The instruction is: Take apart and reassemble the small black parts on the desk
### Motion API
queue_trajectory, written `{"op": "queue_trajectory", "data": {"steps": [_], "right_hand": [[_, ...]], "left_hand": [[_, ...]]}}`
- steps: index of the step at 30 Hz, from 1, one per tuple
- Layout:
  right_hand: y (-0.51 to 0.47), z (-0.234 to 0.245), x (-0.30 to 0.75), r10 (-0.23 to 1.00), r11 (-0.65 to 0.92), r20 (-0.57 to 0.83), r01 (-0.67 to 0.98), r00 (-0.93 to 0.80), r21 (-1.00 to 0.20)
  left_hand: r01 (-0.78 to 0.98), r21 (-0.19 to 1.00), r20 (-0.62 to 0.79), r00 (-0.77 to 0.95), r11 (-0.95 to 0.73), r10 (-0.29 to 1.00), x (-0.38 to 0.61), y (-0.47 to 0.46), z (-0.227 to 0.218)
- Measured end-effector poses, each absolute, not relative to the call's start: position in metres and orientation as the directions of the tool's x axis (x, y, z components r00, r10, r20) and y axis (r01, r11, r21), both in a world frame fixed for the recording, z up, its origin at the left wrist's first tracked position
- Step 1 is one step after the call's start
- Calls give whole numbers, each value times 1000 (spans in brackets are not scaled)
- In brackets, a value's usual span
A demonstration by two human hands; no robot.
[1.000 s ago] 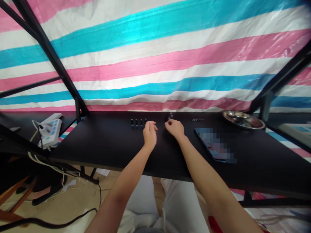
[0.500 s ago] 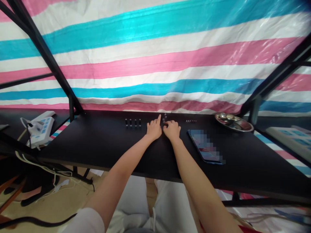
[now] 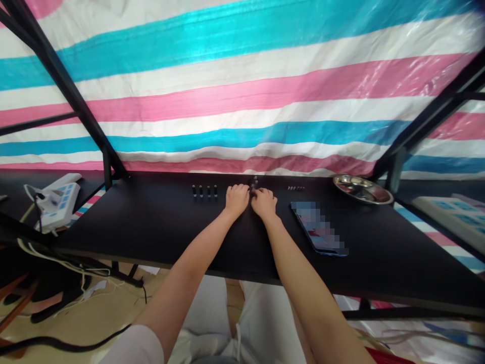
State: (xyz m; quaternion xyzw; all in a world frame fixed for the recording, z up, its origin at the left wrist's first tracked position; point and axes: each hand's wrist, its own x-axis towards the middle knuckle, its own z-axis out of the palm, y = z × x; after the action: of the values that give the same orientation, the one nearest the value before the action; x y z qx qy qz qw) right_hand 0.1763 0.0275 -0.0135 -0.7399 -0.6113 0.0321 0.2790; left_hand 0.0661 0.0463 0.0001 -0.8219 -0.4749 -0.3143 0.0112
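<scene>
My left hand [image 3: 237, 198] and my right hand [image 3: 263, 201] rest side by side on the black table [image 3: 159, 227], both with fingers curled. Between their fingertips stands a small stack of tiny dark pieces [image 3: 254, 183]; both hands touch or pinch it, though the grip itself is too small to make out. A row of several small dark upright pieces [image 3: 204, 191] stands just left of my left hand. A short line of tiny metal pieces [image 3: 296, 188] lies right of my right hand.
A phone [image 3: 318, 228] lies face up to the right of my right hand. A round metal dish [image 3: 361, 188] sits at the far right back. A white power strip [image 3: 56, 199] with cables sits on the left shelf. Striped tarp hangs behind.
My left hand has moved right to meet my right hand at the small stack. Its pointing forefinger of half a second ago has curled in.
</scene>
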Motion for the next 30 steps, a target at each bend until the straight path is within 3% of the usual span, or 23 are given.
{"op": "queue_trajectory", "data": {"steps": [11, 22, 30], "right_hand": [[25, -14, 171, 959, -101, 207, 915, 194, -390], [24, -16, 169, 968, -87, 191, 928, 165, -363], [23, -21, 169, 959, -59, 233, 919, 160, -390]], "left_hand": [[675, 281, 670, 371, -682, 643, 26, 12, 1], [531, 595, 694, 41, -604, 719, -6, -6, 10], [465, 644, 679, 17, -607, 734, -4, -5, 11]]}}
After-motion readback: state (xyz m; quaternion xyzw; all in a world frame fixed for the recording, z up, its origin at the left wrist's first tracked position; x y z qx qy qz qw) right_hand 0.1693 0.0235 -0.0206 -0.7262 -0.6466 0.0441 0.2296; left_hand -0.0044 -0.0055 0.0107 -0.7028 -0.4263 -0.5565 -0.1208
